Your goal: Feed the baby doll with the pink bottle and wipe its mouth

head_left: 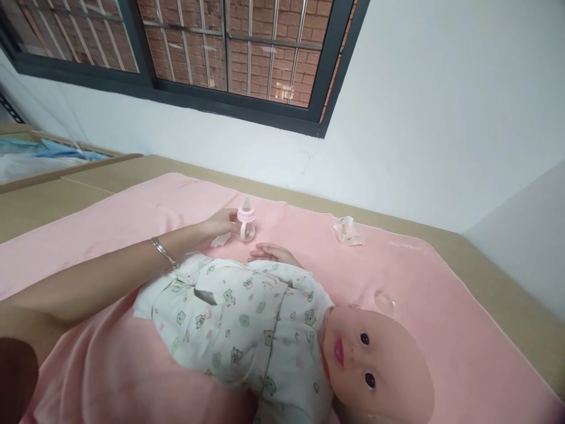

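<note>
Standing upright in the head view, a small baby bottle (248,227) is met on its left side by the fingers of the left hand (223,222). Its long axis is set nearly vertical: the clear teat is pointed upward, the base is turned down toward the pink blanket (132,218), and one pink handle is faced toward the camera. The fingers are seen bent and only slightly parted against the bottle; whether it is firmly gripped cannot be told, since the fingertips are partly hidden. Just below the fingers, a small whitish piece (220,240) is seen on the blanket. Nearer the camera than the fingers, a doll (247,321) in printed clothes is laid out, its head pointed to the lower right. Well to the right of the fingers, a crumpled packet (348,231) is seen. The right hand's state cannot be told.
</note>
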`<state>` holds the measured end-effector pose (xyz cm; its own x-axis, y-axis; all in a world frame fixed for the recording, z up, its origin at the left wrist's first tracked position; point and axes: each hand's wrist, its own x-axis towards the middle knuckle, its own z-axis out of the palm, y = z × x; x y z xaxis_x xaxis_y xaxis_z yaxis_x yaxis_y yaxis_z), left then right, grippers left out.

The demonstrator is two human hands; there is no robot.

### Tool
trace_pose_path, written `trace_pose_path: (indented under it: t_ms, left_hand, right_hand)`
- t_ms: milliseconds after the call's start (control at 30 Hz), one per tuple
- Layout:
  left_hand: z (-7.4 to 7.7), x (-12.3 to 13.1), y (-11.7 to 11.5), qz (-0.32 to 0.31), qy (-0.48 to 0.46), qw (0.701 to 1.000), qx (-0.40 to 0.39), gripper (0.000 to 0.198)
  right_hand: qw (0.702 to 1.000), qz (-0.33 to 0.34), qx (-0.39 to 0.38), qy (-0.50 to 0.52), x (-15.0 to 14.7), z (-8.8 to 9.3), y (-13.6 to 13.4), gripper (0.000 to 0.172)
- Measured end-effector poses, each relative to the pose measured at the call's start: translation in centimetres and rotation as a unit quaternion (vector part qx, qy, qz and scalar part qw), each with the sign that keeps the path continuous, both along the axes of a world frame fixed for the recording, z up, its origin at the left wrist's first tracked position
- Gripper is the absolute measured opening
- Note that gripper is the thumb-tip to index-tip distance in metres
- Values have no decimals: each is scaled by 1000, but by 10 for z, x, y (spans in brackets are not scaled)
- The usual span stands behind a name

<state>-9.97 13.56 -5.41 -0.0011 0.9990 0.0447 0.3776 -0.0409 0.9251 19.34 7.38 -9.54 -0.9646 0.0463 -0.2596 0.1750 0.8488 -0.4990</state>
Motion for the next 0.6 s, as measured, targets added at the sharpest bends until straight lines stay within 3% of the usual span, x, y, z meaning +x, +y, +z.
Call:
trace_pose_path:
  t_ms: [133, 233, 267, 333, 467, 600]
  left_hand:
    - [-10, 1, 2, 10, 15, 1000, -12, 34]
    - [-15, 4, 2, 17, 34, 999, -20, 34]
    - [-14, 4, 2, 20, 42, 999, -22, 34]
    - [-12, 1, 3, 31, 64, 997, -26, 34]
    - [-2, -11, 4, 77, 126, 989, -32, 35]
    - [-2, -20, -5, 131, 205, 968, -54, 35]
  right_hand:
    - [992, 59, -17, -108, 9, -24, 13, 48]
    - [951, 184, -57, -240, 23, -53, 19, 38]
    - [938, 226, -76, -251, 27, -62, 20, 38]
    - [947, 252, -108, -168, 32, -76, 24, 44]
    - [976, 136, -83, 146, 41, -94, 30, 62]
    - [979, 41, -18, 201, 46, -97, 31, 66]
